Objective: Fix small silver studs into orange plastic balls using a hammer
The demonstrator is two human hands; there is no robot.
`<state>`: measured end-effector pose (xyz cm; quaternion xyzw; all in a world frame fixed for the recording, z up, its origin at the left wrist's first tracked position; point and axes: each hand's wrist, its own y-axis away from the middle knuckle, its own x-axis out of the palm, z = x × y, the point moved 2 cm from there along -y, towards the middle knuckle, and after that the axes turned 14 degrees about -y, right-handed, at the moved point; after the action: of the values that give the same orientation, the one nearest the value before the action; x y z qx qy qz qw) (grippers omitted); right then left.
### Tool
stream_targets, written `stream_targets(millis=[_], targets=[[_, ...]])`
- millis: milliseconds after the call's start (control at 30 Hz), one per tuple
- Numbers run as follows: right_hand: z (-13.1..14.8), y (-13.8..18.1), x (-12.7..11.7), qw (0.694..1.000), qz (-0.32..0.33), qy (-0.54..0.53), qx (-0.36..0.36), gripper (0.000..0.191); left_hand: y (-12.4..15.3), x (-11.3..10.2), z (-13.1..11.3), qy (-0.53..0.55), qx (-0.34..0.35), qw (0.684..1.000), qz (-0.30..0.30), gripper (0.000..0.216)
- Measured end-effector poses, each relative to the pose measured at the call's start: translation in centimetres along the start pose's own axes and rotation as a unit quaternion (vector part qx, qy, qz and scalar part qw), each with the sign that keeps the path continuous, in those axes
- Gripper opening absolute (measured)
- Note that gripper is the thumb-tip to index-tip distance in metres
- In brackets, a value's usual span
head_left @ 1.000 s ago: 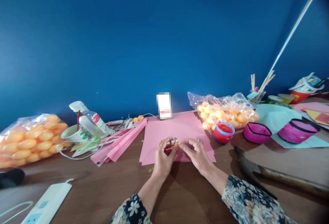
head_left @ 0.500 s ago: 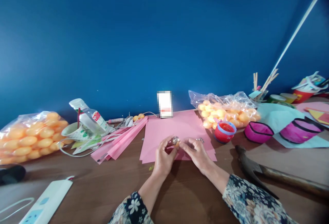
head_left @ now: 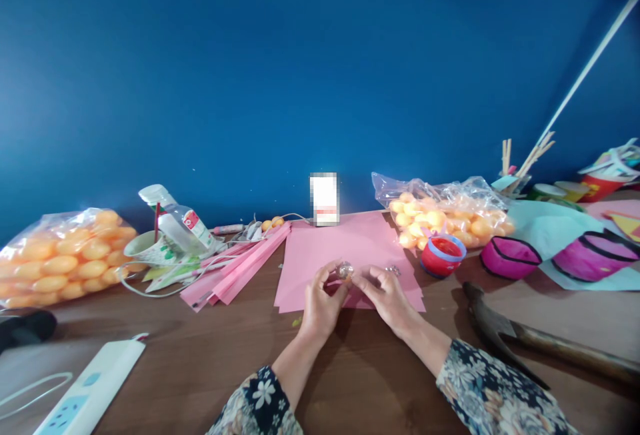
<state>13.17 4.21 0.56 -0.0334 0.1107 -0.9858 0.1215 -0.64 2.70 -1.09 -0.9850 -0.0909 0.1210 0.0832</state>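
Observation:
Between my hands is a small round, shiny silvery piece point(head_left: 345, 268), too small for me to name its kind. My left hand point(head_left: 323, 302) is closed, its thumb and fingers pinching this piece from the left. From the other side, the thumb and index finger of my right hand point(head_left: 385, 295) come together at the lower edge of the piece; the fingertips hide what they grip. Both hands are over the near part of the pink paper sheets point(head_left: 340, 238). Another small shiny silvery piece point(head_left: 393, 270) lies on the paper just behind my right hand.
Bags of orange balls sit at left point(head_left: 65, 262) and right point(head_left: 450, 218). Nearer lie a red tub point(head_left: 443, 255), magenta fabric pouches point(head_left: 510, 258) and a hammer point(head_left: 500, 332). Pink strips point(head_left: 240, 275), a plastic bottle point(head_left: 183, 225) and a power strip point(head_left: 90, 388) are on the left.
The whole view has shifted slightly, so things appear a little further right. My hands keep nearly the same pinching pose around the shiny piece.

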Motion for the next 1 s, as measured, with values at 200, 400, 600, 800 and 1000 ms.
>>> stream_targets(millis=[200, 400, 600, 800, 1000], targets=[[-0.04, 0.02, -0.04, 1.0, 0.004, -0.001, 0.001, 0.023, -0.03, 0.1, 0.03, -0.004, 0.005, 1.0, 0.0, 0.038], [-0.1, 0.0, -0.01, 1.0, 0.005, -0.006, 0.0, 0.023, 0.0, 0.12, 0.02, 0.006, -0.002, 1.0, 0.004, 0.038], [-0.19, 0.01, 0.04, 1.0, 0.002, -0.002, -0.005, 0.025, 0.08, 0.1, -0.24, 0.01, -0.006, 1.0, 0.011, 0.039], [-0.31, 0.0, 0.05, 1.0, 0.016, -0.013, 0.004, 0.024, 0.07, 0.13, -0.14, 0.021, -0.006, 1.0, 0.019, 0.039], [-0.16, 0.06, 0.06, 1.0, 0.019, -0.012, 0.003, 0.023, -0.02, 0.12, -0.17, 0.01, -0.004, 1.0, 0.022, 0.037]])
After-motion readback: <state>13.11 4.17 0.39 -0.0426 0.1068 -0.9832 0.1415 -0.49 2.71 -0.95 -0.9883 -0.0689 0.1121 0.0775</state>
